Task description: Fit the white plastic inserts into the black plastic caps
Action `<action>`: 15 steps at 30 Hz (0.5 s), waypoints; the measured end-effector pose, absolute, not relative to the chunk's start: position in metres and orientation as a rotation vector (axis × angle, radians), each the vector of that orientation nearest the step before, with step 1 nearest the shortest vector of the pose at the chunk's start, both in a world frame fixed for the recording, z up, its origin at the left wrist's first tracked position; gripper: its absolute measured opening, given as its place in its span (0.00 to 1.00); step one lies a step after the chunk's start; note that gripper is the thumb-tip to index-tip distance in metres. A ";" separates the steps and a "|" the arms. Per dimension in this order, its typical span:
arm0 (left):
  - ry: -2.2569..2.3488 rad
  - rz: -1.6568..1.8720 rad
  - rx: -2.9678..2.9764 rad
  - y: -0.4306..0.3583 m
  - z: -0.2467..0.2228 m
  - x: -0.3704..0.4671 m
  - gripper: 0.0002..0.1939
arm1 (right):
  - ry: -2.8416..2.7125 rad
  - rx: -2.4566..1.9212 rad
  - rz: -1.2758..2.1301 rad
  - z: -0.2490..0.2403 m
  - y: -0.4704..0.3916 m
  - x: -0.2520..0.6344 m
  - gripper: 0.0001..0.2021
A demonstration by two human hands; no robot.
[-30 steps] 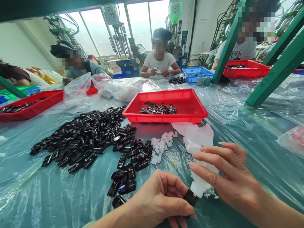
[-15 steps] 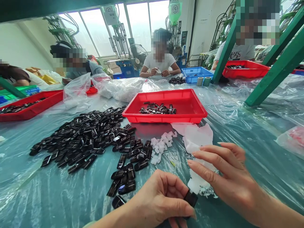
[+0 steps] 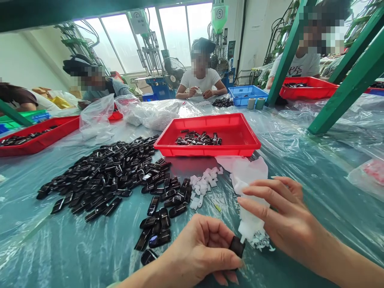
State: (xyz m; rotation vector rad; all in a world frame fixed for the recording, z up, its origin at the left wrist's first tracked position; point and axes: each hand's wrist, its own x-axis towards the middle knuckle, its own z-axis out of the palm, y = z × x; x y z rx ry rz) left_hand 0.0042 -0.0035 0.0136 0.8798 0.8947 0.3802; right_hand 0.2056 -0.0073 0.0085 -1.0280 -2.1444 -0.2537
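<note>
Between the thumb and fingers of my left hand (image 3: 207, 252) is a black plastic piece (image 3: 237, 246), its end sticking out to the right. My right hand (image 3: 288, 212) hovers over the white sheet, fingers spread and slightly bent, with nothing visible in its grasp. Under those fingers lies a crumpled white sheet (image 3: 250, 172), with small white bits (image 3: 260, 240) at its near end. Left of the sheet is a small heap of white plastic pieces (image 3: 205, 181). A large pile of glossy black pieces (image 3: 111, 172) spreads over the left, trailing down toward my left wrist.
A red tray (image 3: 210, 151) holding black pieces stands beyond the piles. Clear plastic film covers the green table (image 3: 90, 248). Green slanted posts (image 3: 345, 88) rise at the right. Several people sit around the table, near red trays and a blue tray (image 3: 248, 96).
The black piece in my left hand has shifted slightly left and tilted. My right hand has moved slightly left. The whole view has shifted a little.
</note>
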 end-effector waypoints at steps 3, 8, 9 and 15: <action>0.895 0.439 0.881 -0.003 0.013 0.005 0.15 | -1.948 -1.210 -0.074 0.004 0.004 0.214 0.14; 0.929 0.500 0.874 -0.001 0.011 0.006 0.13 | -1.548 -1.552 0.237 -0.011 0.037 0.247 0.11; 0.939 0.508 0.901 -0.001 0.011 0.006 0.13 | -1.498 -1.581 0.259 -0.016 0.044 0.255 0.10; 0.980 0.504 1.125 -0.003 0.010 0.004 0.09 | -1.300 -1.724 0.345 -0.039 0.065 0.280 0.09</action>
